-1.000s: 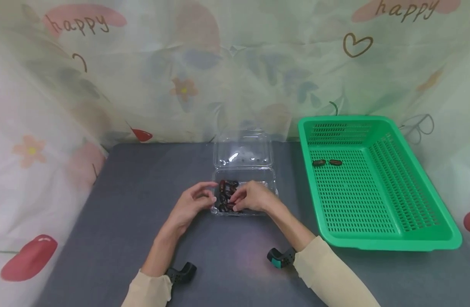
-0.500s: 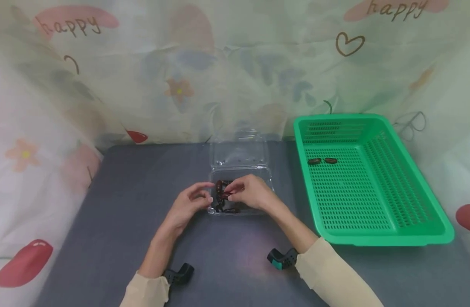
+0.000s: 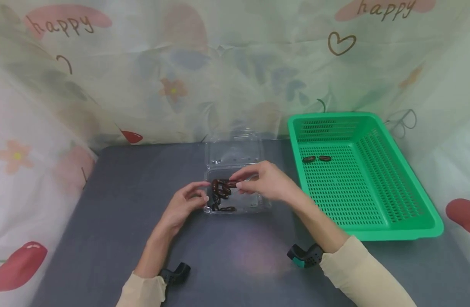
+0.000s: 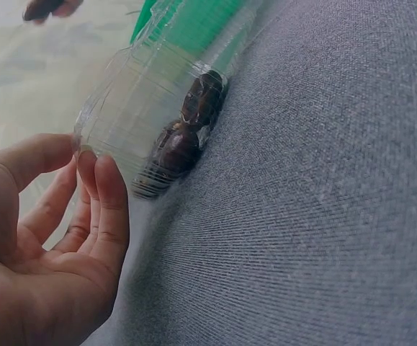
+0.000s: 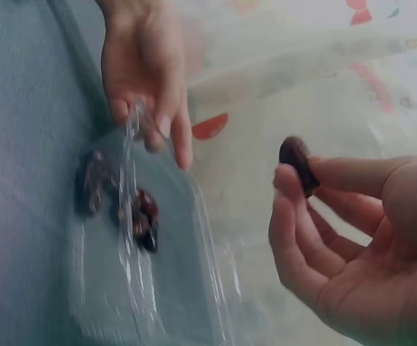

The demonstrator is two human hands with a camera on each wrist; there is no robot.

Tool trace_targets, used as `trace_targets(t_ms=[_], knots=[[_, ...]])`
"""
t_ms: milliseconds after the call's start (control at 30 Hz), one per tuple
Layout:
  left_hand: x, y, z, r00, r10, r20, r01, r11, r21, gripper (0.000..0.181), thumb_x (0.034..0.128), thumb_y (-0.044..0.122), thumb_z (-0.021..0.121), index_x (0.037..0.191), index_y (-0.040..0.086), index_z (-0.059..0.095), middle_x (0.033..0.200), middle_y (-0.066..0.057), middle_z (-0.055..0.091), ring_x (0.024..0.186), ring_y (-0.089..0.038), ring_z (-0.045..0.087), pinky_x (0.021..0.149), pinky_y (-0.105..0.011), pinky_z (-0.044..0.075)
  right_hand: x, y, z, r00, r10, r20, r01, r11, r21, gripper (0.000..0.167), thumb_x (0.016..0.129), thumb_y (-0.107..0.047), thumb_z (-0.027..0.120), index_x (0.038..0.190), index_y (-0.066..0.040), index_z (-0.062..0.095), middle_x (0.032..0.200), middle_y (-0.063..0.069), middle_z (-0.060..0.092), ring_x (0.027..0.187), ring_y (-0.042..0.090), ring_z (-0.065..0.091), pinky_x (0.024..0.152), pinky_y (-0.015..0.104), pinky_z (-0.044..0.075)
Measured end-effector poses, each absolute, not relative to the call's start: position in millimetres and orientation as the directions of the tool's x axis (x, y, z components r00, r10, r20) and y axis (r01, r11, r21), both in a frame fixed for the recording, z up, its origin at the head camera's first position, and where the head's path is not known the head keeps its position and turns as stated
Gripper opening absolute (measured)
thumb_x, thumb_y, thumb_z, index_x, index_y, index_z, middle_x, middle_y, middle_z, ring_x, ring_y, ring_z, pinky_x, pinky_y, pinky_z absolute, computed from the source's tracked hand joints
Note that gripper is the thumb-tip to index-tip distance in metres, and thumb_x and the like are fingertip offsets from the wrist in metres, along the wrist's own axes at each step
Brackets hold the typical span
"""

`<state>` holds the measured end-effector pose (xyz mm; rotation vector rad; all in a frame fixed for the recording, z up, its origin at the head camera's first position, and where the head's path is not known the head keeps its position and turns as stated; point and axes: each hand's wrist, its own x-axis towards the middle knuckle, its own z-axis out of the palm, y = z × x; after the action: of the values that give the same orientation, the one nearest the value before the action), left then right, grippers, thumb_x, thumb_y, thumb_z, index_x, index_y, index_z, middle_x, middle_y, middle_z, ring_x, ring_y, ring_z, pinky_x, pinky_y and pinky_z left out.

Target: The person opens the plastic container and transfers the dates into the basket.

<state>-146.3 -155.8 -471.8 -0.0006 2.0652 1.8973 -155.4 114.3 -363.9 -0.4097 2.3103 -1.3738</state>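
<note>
Above the clear container (image 3: 245, 201): one dark date (image 3: 232, 184), raised apart from it.
Right hand (image 3: 272, 182): narrow pinch; thumb and fingertips hold the date.
Left hand (image 3: 184, 203): narrow grip; fingers hold the left edge of the clear container.
Container contents: several glossy dark dates (image 3: 223, 189), grouped in the left half.
Lid (image 3: 234, 152): transparent, open, at the far side of the container.
Green basket (image 3: 350, 187): right of the container, perforated floor and walls.
Basket contents: two dates (image 3: 325, 158), side by side with a gap, at the far end along the left wall.
Wrist units (image 3: 306, 256): black, one per wrist, beside cream sleeves (image 3: 367, 273).
Worktop (image 3: 123, 183): dark grey, beneath container and basket.
Backdrop (image 3: 235, 85): pale printed sheet, far side, with flowers and the word "happy".
</note>
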Motion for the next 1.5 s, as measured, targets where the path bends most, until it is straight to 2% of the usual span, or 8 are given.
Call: trace_targets(t_ms=[233, 500, 733, 933, 1100, 1267, 1500], knots=[[-147, -158, -470, -0.945, 0.225, -0.238, -0.215, 0.121, 0.969, 0.043, 0.0917, 0.008, 0.069, 0.133, 0.010, 0.058, 0.093, -0.007, 0.062, 0.085, -0.020, 0.062, 0.083, -0.033, 0.052, -161, 149, -358, -0.874, -0.444, -0.195, 0.036, 0.341, -0.939, 0.024, 0.091, -0.013, 0.073, 0.114, -0.009, 0.074, 0.114, 0.008, 0.071, 0.092, 0.023, 0.072, 0.085, 0.041, 0.055], [-146, -159, -473, -0.943, 0.221, -0.247, -0.224, 0.123, 0.967, 0.044, 0.0909, 0.008, 0.070, 0.133, 0.010, 0.059, 0.095, -0.008, 0.062, 0.085, -0.020, 0.062, 0.083, -0.033, 0.053, -164, 190, -354, -0.887, -0.409, -0.215, 0.055, 0.369, -0.928, 0.025, 0.091, -0.018, 0.073, 0.116, -0.012, 0.073, 0.110, 0.008, 0.072, 0.094, 0.023, 0.072, 0.084, 0.036, 0.055], [-147, -154, -474, -0.943, 0.222, -0.248, -0.226, 0.119, 0.967, 0.044, 0.0910, 0.007, 0.070, 0.134, 0.009, 0.059, 0.094, -0.007, 0.062, 0.084, -0.020, 0.063, 0.082, -0.033, 0.053, -167, 229, -351, -0.906, -0.367, -0.212, 0.067, 0.368, -0.927, 0.031, 0.092, -0.025, 0.072, 0.120, -0.010, 0.070, 0.115, 0.010, 0.070, 0.096, 0.026, 0.070, 0.089, 0.042, 0.053], [-149, -151, -473, -0.943, 0.208, -0.259, -0.237, 0.126, 0.963, 0.043, 0.0906, 0.006, 0.070, 0.132, 0.010, 0.060, 0.095, -0.008, 0.062, 0.084, -0.019, 0.063, 0.080, -0.032, 0.053, -172, 256, -348, -0.925, -0.331, -0.187, 0.065, 0.349, -0.935, 0.038, 0.094, -0.027, 0.071, 0.127, -0.007, 0.066, 0.123, 0.008, 0.068, 0.108, 0.027, 0.068, 0.092, 0.033, 0.052], [-151, -150, -472, -0.941, 0.216, -0.261, -0.236, 0.133, 0.962, 0.043, 0.0911, 0.007, 0.070, 0.133, 0.012, 0.060, 0.097, -0.008, 0.062, 0.085, -0.019, 0.064, 0.080, -0.033, 0.053, -175, 273, -347, -0.938, -0.300, -0.174, 0.059, 0.357, -0.932, 0.040, 0.094, -0.029, 0.069, 0.128, -0.008, 0.066, 0.124, 0.009, 0.067, 0.111, 0.023, 0.066, 0.093, 0.031, 0.052], [-149, -152, -471, -0.943, 0.217, -0.255, -0.231, 0.129, 0.964, 0.043, 0.0907, 0.005, 0.069, 0.132, 0.010, 0.060, 0.095, -0.008, 0.061, 0.083, -0.019, 0.063, 0.081, -0.033, 0.052, -180, 286, -350, -0.941, -0.285, -0.185, 0.078, 0.350, -0.934, 0.045, 0.096, -0.028, 0.068, 0.133, -0.004, 0.061, 0.126, 0.009, 0.066, 0.111, 0.019, 0.067, 0.095, 0.031, 0.051], [-147, -156, -470, -0.947, 0.202, -0.250, -0.221, 0.156, 0.963, 0.044, 0.0907, 0.007, 0.070, 0.134, 0.010, 0.059, 0.094, -0.008, 0.062, 0.085, -0.021, 0.062, 0.082, -0.034, 0.052, -189, 299, -363, -0.937, -0.252, -0.243, 0.150, 0.336, -0.930, 0.049, 0.094, -0.028, 0.069, 0.135, -0.002, 0.059, 0.124, 0.002, 0.067, 0.109, 0.012, 0.067, 0.094, 0.028, 0.050]])
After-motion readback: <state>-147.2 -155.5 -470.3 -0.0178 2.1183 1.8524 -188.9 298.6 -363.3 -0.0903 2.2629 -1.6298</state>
